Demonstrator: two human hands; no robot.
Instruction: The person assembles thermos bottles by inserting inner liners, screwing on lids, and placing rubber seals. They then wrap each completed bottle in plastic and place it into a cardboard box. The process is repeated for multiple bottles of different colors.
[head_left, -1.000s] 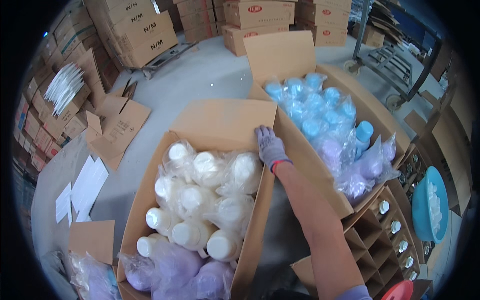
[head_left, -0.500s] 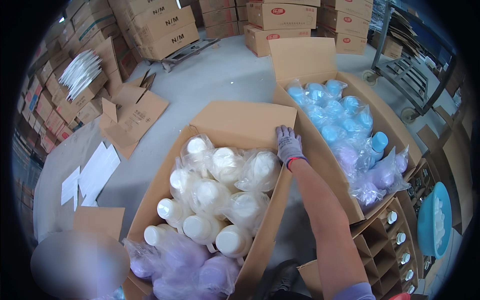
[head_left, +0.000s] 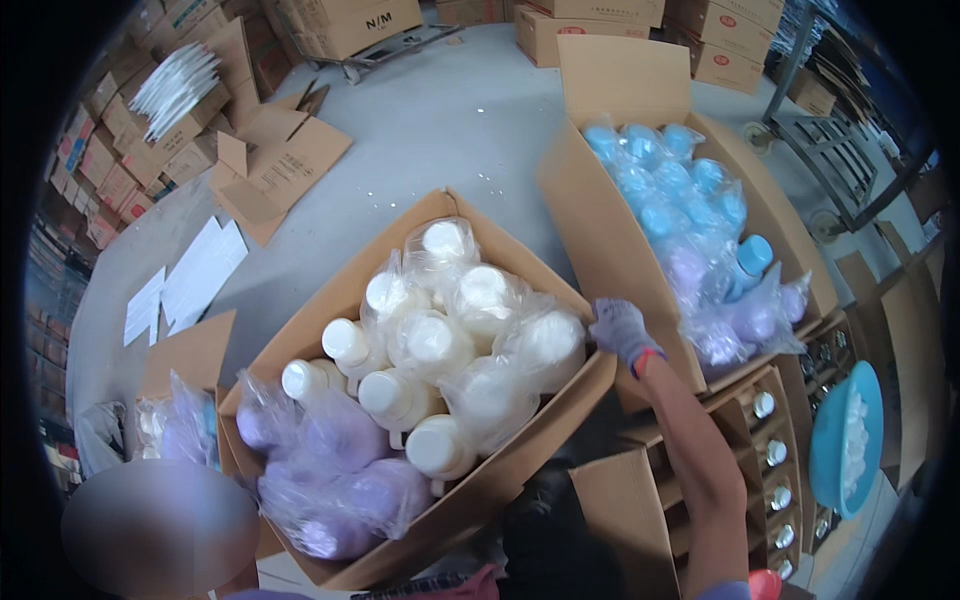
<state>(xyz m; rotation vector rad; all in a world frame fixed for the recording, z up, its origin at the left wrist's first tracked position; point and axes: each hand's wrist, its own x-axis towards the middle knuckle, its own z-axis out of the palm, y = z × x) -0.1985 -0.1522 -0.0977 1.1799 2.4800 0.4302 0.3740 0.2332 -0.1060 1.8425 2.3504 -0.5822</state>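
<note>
My right hand [head_left: 622, 330], in a grey-purple glove with a red band at the wrist, is closed on the right corner of an open cardboard box [head_left: 545, 440]. Packed inside are white capped bottles [head_left: 393, 398], several under clear plastic bags, and purple bagged bottles [head_left: 340, 430] at the near left end. Just right of my hand stands a second open box [head_left: 625, 255], holding blue-capped bottles [head_left: 668, 180] in plastic and some purple ones. My left hand is out of view.
A person [head_left: 160, 530] is at the lower left, beside another box of bagged bottles [head_left: 185, 425]. At the right are a divided carton [head_left: 690, 490] with silver-capped bottles, a blue basin [head_left: 872, 430] and a metal trolley [head_left: 825, 150]. Flattened cardboard [head_left: 285, 165] lies on the floor.
The box of white bottles has turned clockwise, its right corner coming nearer with my right hand on it. Its upright far flap no longer shows. My view has shifted too.
</note>
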